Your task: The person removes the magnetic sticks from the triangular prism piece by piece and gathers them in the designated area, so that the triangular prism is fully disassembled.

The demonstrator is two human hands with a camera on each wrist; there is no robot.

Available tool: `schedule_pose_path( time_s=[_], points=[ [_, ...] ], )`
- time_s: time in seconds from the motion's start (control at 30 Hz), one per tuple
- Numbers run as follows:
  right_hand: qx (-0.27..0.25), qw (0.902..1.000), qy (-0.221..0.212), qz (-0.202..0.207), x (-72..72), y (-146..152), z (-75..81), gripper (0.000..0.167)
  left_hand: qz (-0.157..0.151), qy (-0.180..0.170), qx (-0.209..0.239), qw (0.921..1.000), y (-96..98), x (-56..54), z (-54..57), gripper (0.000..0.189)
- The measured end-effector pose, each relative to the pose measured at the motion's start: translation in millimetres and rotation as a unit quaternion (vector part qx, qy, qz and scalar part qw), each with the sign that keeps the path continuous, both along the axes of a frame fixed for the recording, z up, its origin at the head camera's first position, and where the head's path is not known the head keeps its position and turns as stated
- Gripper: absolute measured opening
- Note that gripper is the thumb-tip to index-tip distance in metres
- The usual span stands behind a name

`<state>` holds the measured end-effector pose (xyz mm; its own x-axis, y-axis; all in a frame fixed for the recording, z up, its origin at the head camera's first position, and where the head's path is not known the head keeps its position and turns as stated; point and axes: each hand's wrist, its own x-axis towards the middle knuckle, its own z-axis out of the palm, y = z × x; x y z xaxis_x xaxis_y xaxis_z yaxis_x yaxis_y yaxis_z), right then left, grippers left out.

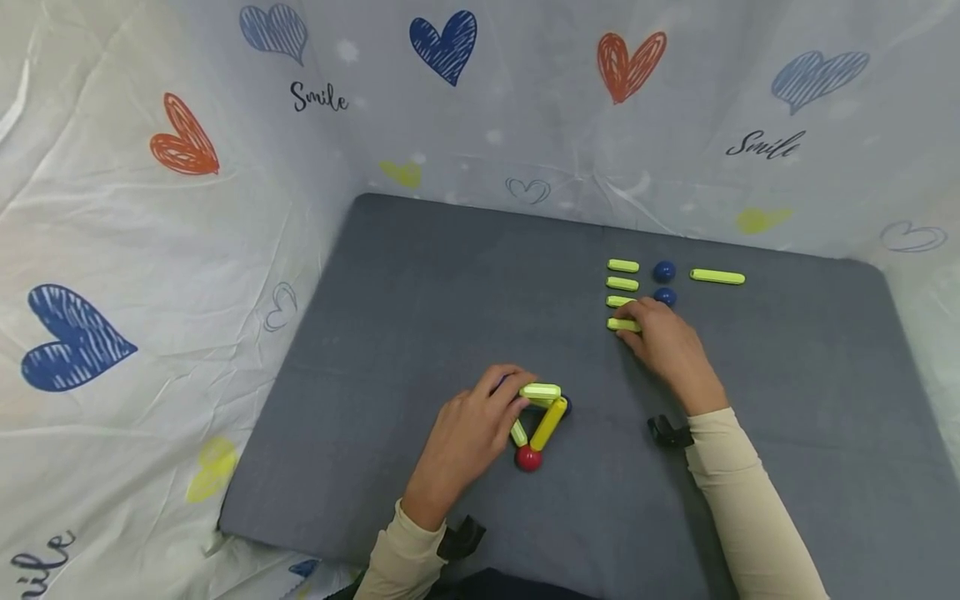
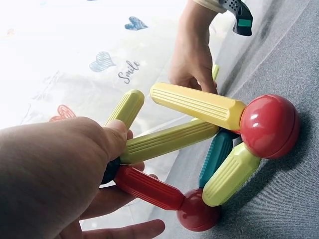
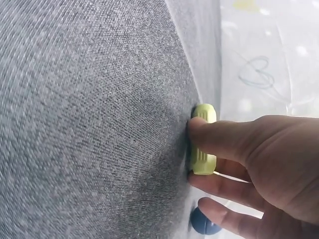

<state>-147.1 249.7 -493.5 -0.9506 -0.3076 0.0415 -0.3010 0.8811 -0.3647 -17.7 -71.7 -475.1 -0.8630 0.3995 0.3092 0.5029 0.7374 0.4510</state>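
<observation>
My left hand [image 1: 467, 427] holds a structure of toy building sticks and balls at one corner. In the left wrist view its thumb lies by a long green stick [image 2: 172, 142] and a mostly hidden dark ball [image 2: 110, 171]. The structure also has a yellow stick [image 2: 197, 105], a red stick [image 2: 149, 187], a teal stick [image 2: 216, 155], a short green stick [image 2: 231, 175] and two red balls, one larger [image 2: 269, 127], one lower [image 2: 198, 211]. Farther right, my right hand [image 1: 670, 348] pinches a short yellow-green stick [image 3: 204, 162] lying on the grey surface.
Several short yellow-green sticks [image 1: 622, 284] lie in a column near the back right. Two blue balls [image 1: 663, 271] and a longer yellow-green stick [image 1: 717, 277] are beside them. A white sheet [image 1: 525, 108] with printed hearts rises behind and left of the grey padded surface [image 1: 420, 292].
</observation>
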Motion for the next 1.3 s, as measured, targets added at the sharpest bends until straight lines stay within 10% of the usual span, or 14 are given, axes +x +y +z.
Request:
schedule_pose_path(
  time_s=[0.5, 0.83, 1.3],
  points=[
    [0.003, 0.9992, 0.041, 0.000, 17.4, -23.3, 30.1, 0.029, 0.013, -0.031, 0.008, 0.9994, 2.5, -1.5, 0.3, 0.045],
    [-0.080, 0.9884, 0.041, 0.122, 58.6, -78.5, 79.2, 0.031, 0.018, -0.045, 0.010, 0.9988, 0.6, -0.6, -0.8, 0.045],
    [-0.102, 0.9808, -0.017, 0.166, 92.0, -101.7, 80.6, 0.036, 0.011, -0.047, 0.010, 0.9988, -1.1, -2.4, -0.8, 0.043]
  ],
)
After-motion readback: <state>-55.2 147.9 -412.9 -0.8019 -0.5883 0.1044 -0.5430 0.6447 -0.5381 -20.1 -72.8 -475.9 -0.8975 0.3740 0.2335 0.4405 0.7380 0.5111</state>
